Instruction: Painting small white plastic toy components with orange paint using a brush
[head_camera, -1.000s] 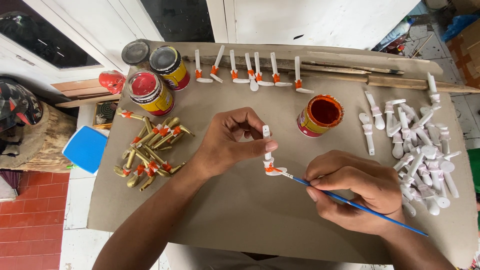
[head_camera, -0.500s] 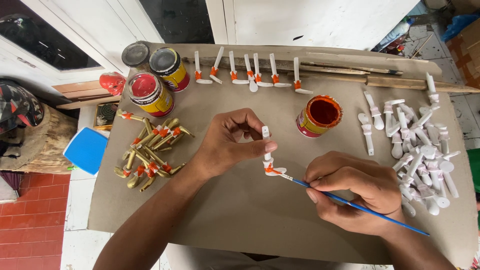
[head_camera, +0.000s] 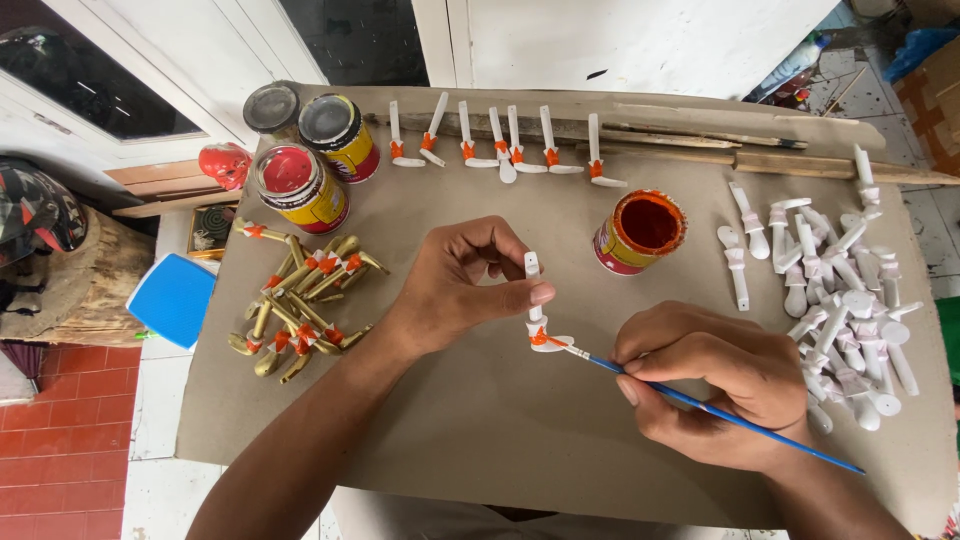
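My left hand (head_camera: 462, 285) pinches a small white pipe-shaped piece (head_camera: 537, 315) upright by its stem over the grey board (head_camera: 480, 410). An orange band shows near the piece's base. My right hand (head_camera: 722, 385) grips a thin blue paintbrush (head_camera: 700, 402), and the brush tip touches that orange band. An open tin of orange paint (head_camera: 640, 232) stands just beyond my right hand.
A row of white pieces with orange bands (head_camera: 500, 148) leans on wooden slats at the back. A heap of unpainted white pieces (head_camera: 840, 300) lies at the right, gold ones (head_camera: 300, 305) at the left. Paint tins (head_camera: 300, 185) stand at the back left beside a blue lid (head_camera: 172, 298).
Almost nothing differs. Both hands stay in place with the brush tip held at the orange band of the white piece.
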